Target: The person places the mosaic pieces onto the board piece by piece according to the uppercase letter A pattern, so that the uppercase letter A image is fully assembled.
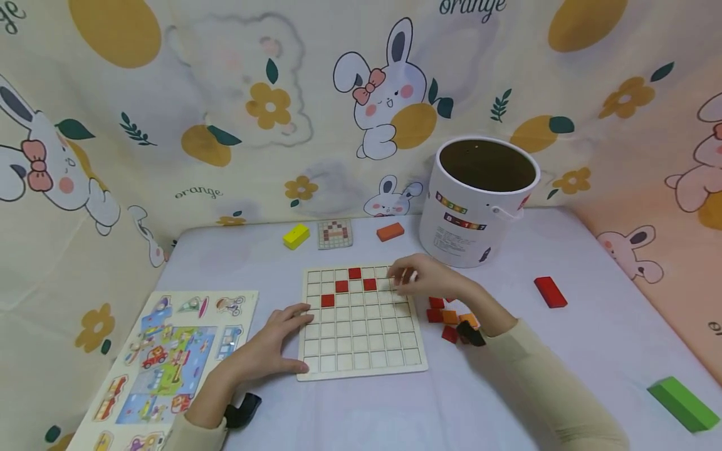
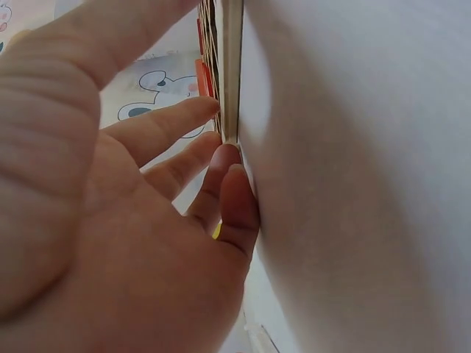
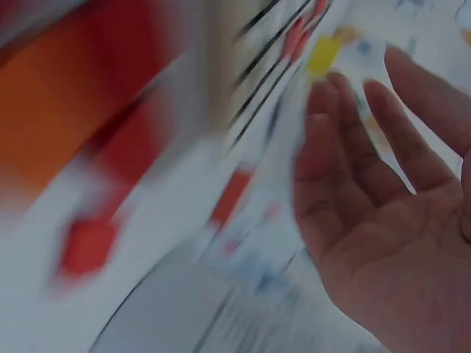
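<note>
A pale grid board (image 1: 361,341) lies on the table, with several red square tiles (image 1: 328,300) in its upper cells. Along the board's left edge rests my left hand (image 1: 265,347), fingertips at the rim and thumb by the lower corner; the left wrist view shows its spread fingers (image 2: 176,129) against the board's side. My right hand (image 1: 431,276) hovers over the upper right of the board, fingers loosely bent. In the right wrist view its palm (image 3: 397,235) faces the camera and nothing shows between thumb and fingers. Loose red and orange tiles (image 1: 449,317) lie beside the board, partly behind the right wrist.
A white bucket (image 1: 462,232) stands at the back right. Behind the board are a yellow block (image 1: 296,237), a small pattern card (image 1: 335,234) and an orange block (image 1: 390,232). A picture puzzle (image 1: 169,357) lies left; red (image 1: 550,292) and green (image 1: 684,404) blocks lie right.
</note>
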A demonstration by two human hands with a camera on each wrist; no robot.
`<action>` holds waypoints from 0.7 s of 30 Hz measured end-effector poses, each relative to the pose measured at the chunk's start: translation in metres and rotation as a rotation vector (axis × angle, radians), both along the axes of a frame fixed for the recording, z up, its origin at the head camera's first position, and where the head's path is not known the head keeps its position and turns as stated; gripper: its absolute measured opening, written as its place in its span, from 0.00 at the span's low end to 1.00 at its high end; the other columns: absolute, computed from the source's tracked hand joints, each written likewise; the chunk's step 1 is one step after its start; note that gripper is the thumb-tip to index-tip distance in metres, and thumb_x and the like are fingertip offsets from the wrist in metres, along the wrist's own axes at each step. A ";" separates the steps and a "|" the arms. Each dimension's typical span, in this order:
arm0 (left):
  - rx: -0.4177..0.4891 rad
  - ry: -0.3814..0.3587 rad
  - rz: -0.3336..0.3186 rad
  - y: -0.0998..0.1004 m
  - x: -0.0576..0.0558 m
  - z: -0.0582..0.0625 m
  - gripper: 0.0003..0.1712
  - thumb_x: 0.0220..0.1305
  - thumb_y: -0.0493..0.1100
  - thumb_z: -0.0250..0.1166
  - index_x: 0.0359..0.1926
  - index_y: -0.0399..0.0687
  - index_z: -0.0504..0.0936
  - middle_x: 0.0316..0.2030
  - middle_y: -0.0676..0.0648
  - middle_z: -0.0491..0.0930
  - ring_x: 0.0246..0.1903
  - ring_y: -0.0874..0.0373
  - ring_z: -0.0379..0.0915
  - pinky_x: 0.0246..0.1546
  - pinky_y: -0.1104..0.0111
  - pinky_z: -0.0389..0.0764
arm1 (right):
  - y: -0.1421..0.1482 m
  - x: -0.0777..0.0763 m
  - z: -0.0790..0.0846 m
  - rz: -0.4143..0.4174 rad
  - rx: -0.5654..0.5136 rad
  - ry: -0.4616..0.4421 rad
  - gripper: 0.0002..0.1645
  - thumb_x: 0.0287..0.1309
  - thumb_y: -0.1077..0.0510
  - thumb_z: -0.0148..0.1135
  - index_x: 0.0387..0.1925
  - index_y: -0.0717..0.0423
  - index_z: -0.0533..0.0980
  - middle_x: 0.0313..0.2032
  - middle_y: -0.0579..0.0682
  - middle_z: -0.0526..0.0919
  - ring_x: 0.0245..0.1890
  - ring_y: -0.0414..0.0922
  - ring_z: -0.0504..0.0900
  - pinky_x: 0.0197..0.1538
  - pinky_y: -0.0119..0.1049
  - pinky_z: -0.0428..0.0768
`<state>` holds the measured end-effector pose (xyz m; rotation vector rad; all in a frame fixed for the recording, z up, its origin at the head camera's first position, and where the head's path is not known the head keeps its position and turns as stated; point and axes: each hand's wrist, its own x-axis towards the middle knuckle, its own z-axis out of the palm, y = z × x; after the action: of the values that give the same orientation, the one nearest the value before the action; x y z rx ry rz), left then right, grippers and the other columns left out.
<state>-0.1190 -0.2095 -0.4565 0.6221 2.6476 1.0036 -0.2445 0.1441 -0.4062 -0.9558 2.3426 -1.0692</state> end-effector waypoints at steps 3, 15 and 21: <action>-0.008 -0.006 0.001 0.001 0.000 0.000 0.53 0.46 0.54 0.80 0.71 0.44 0.68 0.75 0.44 0.55 0.70 0.43 0.51 0.66 0.44 0.62 | 0.043 0.003 -0.007 -0.077 0.045 -0.027 0.19 0.57 0.66 0.67 0.52 0.63 0.80 0.47 0.55 0.83 0.47 0.53 0.76 0.47 0.40 0.78; -0.031 -0.008 0.021 0.000 0.002 -0.001 0.54 0.46 0.58 0.80 0.71 0.45 0.68 0.75 0.45 0.54 0.70 0.44 0.51 0.66 0.44 0.62 | 0.103 0.008 -0.029 -0.148 0.050 -0.045 0.19 0.54 0.64 0.70 0.49 0.57 0.81 0.47 0.51 0.82 0.49 0.52 0.75 0.52 0.42 0.79; -0.028 -0.013 0.019 0.002 0.001 0.000 0.54 0.46 0.58 0.80 0.71 0.45 0.68 0.75 0.45 0.54 0.70 0.43 0.50 0.66 0.43 0.62 | 0.103 0.009 -0.033 -0.170 0.070 -0.013 0.16 0.56 0.67 0.68 0.48 0.60 0.81 0.44 0.52 0.82 0.43 0.49 0.76 0.48 0.35 0.80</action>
<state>-0.1180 -0.2074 -0.4565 0.5832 2.6561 0.9713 -0.2350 0.2466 -0.4395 -0.7327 2.4693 -1.0442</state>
